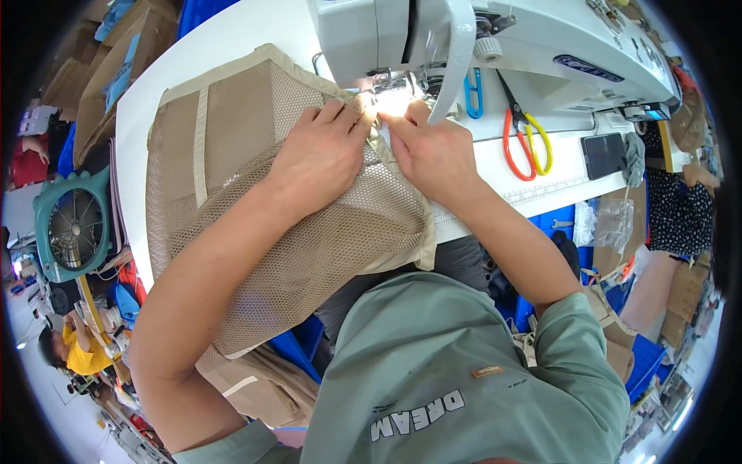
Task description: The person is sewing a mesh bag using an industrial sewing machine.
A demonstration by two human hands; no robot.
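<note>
A beige mesh fabric piece with a plain panel and pale binding strips drapes over the white table and down its front edge. Its bound top corner lies under the lit needle area of a white sewing machine. My left hand bears on the mesh just left of the needle area, fingers bent and pressed together on the binding. Close by on the right, my right hand pinches the same bound edge, its fingertips nearly meeting the left ones. Bright glare and my fingers hide the exact stitching spot.
Right of the machine bed lie a blue thread snipper, scissors with red and yellow handles, and a dark phone. A ruler strip runs along the table's front edge. A green fan stands left; a person in yellow sits beyond.
</note>
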